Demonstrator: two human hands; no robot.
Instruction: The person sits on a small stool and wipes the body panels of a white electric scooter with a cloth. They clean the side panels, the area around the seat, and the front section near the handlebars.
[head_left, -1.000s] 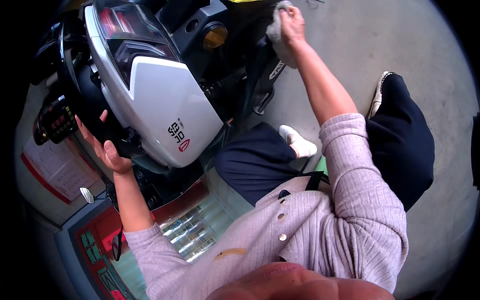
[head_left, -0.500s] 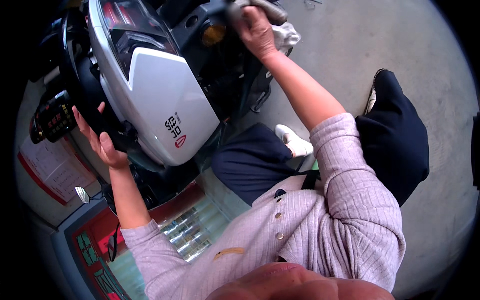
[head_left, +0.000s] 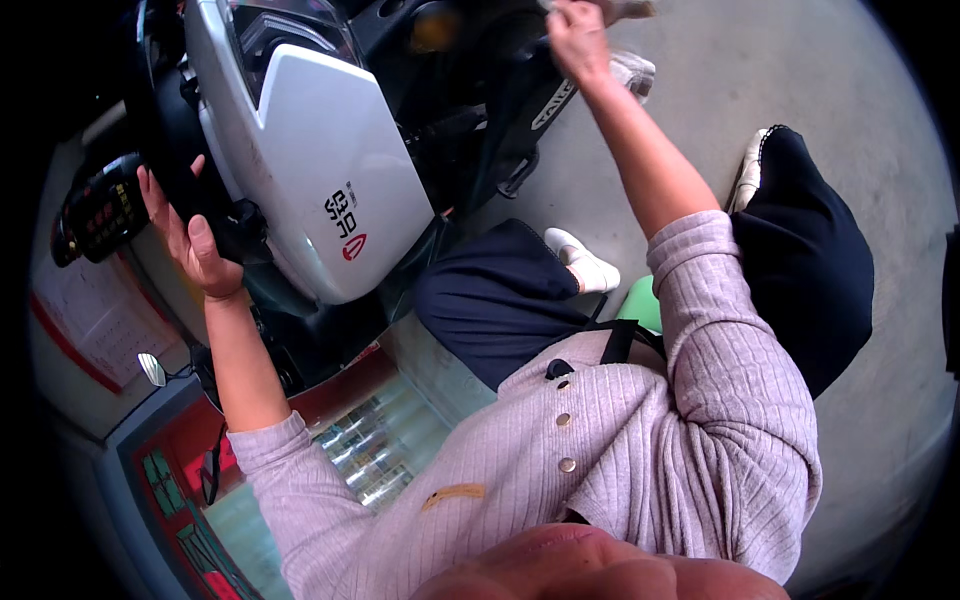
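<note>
A scooter with a white body panel point(head_left: 320, 170) and black parts fills the upper left. My left hand point(head_left: 195, 240) is at its far-left side, fingers spread, against a black curved part point(head_left: 165, 120); I cannot tell how firmly it touches. At the top edge my right hand point(head_left: 580, 42) is closed round a greyish cloth point(head_left: 632, 9), partly cut off by the picture's edge. It is beside the scooter's dark end. Just under that wrist a crumpled whitish cloth point(head_left: 634, 76) shows; whether it joins the held one is unclear. An amber round lamp point(head_left: 434, 32) sits nearby.
Between my legs stands a light green rounded thing point(head_left: 642, 306), perhaps a stool. A black cylinder with markings point(head_left: 98, 210) and a red-edged sheet point(head_left: 85, 310) are at far left. A mirror point(head_left: 151, 369) juts out below. Grey floor point(head_left: 800, 70) lies to the right.
My right hand has moved right and upward with the cloth, away from the amber lamp. My left hand stays by the black part. The scooter sits slightly higher in view.
</note>
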